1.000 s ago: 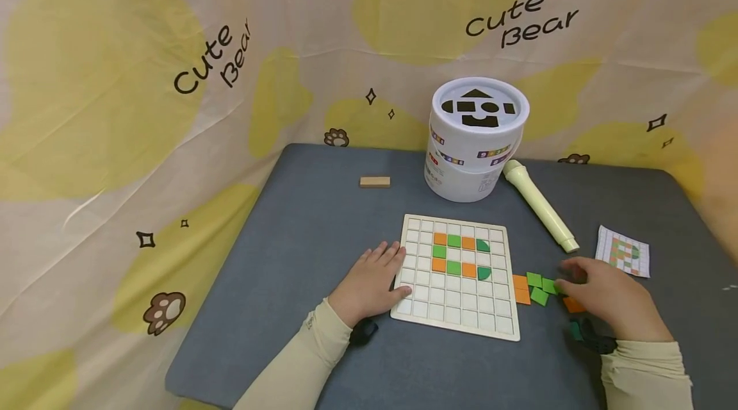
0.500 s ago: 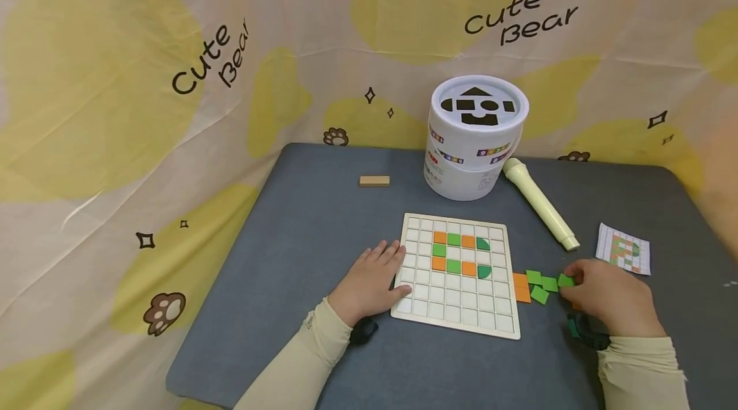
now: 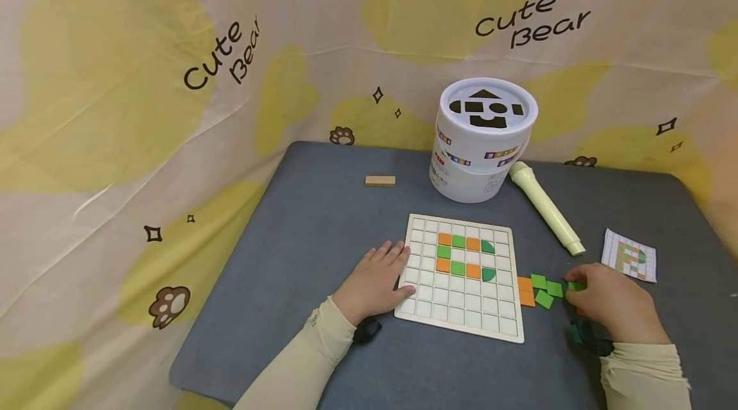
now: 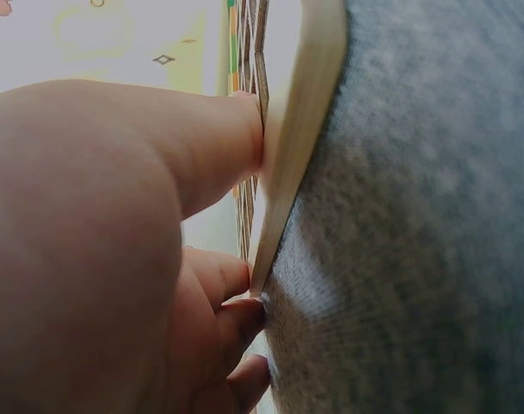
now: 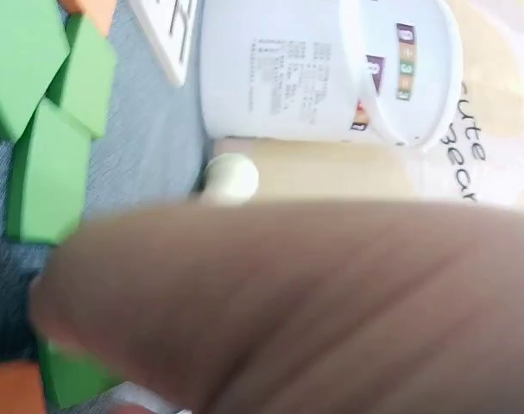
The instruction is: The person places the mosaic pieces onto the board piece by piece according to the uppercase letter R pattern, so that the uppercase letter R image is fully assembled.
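Note:
A pale grid board (image 3: 455, 327) lies on the table, with orange, light green and dark green pieces in some of its cells. My left hand (image 3: 371, 285) rests at the board's left edge, fingers spread and thumb on its rim; the left wrist view shows the thumb (image 4: 218, 147) touching the board's edge (image 4: 300, 112). Right of the board, my right hand (image 3: 617, 301) pinches a green square tile (image 3: 575, 286), mostly hidden by the fingers. Several loose green tiles (image 3: 544, 299) and orange tiles (image 3: 526, 291) lie between that hand and the board.
Behind the board stands a white bucket (image 3: 483, 141) with shape cutouts in its lid. A pale yellow stick (image 3: 548, 208) lies beside it. At the right is a printed pattern card (image 3: 630, 255), at the back left a small wooden block (image 3: 380, 181). A patterned cloth hangs behind.
My right thumb and fingers have closed on the green tile at the right end of the loose pieces, shifting it slightly. My left hand stays on the board. The head view has shifted a little.

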A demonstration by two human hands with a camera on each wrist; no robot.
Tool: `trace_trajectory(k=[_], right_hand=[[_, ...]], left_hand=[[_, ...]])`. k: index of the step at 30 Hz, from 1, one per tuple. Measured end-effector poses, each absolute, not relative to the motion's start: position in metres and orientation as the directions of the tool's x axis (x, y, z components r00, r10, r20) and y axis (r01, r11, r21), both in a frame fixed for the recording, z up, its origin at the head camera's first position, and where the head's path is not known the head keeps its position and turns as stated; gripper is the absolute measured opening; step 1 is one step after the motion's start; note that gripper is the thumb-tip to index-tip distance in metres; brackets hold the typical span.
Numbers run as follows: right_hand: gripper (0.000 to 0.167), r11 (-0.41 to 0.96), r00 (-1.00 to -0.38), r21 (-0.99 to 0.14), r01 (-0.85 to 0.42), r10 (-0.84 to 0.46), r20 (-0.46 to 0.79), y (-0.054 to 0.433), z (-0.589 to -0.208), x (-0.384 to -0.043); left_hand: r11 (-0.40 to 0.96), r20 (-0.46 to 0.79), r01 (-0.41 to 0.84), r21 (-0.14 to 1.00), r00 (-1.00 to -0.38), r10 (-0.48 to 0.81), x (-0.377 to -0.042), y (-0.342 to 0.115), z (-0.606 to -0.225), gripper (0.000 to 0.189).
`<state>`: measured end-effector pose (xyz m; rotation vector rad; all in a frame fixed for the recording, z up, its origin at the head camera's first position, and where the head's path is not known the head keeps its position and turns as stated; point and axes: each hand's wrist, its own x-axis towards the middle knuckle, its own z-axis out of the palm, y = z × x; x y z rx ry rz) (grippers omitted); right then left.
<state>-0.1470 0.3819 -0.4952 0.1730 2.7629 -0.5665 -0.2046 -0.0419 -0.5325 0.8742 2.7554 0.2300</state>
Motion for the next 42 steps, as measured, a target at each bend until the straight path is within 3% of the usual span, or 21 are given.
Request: trace_trajectory(k=[3, 6, 11, 18, 24, 28, 32, 35, 42], right_hand=[[0.018, 0.903, -0.966, -0.408, 0.133, 0.026, -0.257, 0.375, -0.494, -0.146], [0.010, 0.881, -0.994, -0.470, 0.057, 0.008, -0.107, 0.357, -0.493, -0.146], [0.010, 0.824, -0.995, -0.560, -0.084, -0.038, 0.095, 0.312, -0.491, -0.159], [0.007, 0.839, -0.990, -0.535, -0.102, -0.138, -0.028, 0.283, -0.501, -0.185], [0.008, 0.846, -0.986, -0.514, -0.141, -0.164, 0.001, 0.278, -0.510, -0.195], [0.012, 0.851, -0.980, -0.492, -0.183, -0.200, 0.018, 0.275, -0.509, -0.192], [0.008, 0.856, -0.981, -0.491, -0.160, -0.192, -0.016, 0.277, -0.503, -0.180], [0.015, 0.870, -0.981, -0.469, -0.152, -0.189, -0.034, 0.278, -0.501, -0.171], [0.010, 0.905, -0.970, -0.353, -0.240, -0.234, 0.059, 0.275, -0.512, -0.167]], left_hand=[[0.810, -0.184, 0.546, 0.213, -0.792, 0.582, -0.205, -0.042, -0.532, 0.083], [0.809, -0.178, 0.548, 0.211, -0.793, 0.583, -0.206, -0.041, -0.531, 0.082], [0.811, -0.176, 0.545, 0.214, -0.795, 0.581, -0.204, -0.042, -0.529, 0.081], [0.815, -0.183, 0.541, 0.206, -0.797, 0.576, -0.202, -0.041, -0.531, 0.081], [0.815, -0.181, 0.543, 0.203, -0.797, 0.576, -0.203, -0.041, -0.531, 0.081], [0.819, -0.196, 0.540, 0.195, -0.797, 0.572, -0.203, -0.042, -0.531, 0.081], [0.817, -0.192, 0.544, 0.193, -0.795, 0.575, -0.203, -0.040, -0.532, 0.081], [0.815, -0.184, 0.547, 0.192, -0.796, 0.577, -0.202, -0.040, -0.531, 0.081], [0.817, -0.184, 0.543, 0.196, -0.797, 0.575, -0.202, -0.042, -0.531, 0.080]])
